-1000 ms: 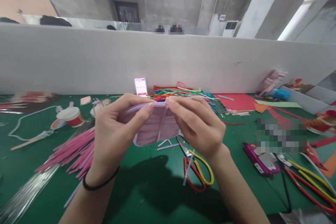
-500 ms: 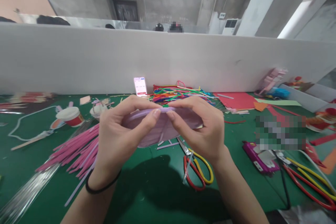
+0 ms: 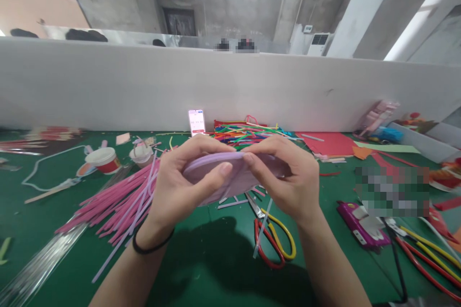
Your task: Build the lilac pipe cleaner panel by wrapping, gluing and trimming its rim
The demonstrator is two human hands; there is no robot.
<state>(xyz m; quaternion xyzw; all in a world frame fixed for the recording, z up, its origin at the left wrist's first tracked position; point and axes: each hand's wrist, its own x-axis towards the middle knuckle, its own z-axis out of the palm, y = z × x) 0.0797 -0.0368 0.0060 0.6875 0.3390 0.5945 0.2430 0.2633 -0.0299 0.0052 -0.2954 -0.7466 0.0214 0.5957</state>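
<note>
Left hand: the left hand (image 3: 176,187) is curled, thumb against the near face of the lilac piece (image 3: 236,180), fingers behind its rim; grip closed on it.
Right hand: the right hand (image 3: 297,180) pinches the same rim between thumb and fingers, the thumb tip near the middle of the upper edge.
Lilac piece: held between both hands, above the counter (image 3: 201,273), tilted, ribbed face towards the wearer; its far side cannot be seen.
Black band: the black band (image 3: 153,249) sits around the left wrist.
Scissors: the scissors (image 3: 260,214) lie below and just left of the right hand, red and yellow handles towards the wearer.
Pink strips: the pink strips (image 3: 115,201) lie in a bundle left of the left hand, partly hidden by it.
Phone: the phone (image 3: 196,121) stands upright beyond the left hand, screen lit.
Coloured strips: the coloured strips (image 3: 248,130) are heaped beyond both hands.
</note>
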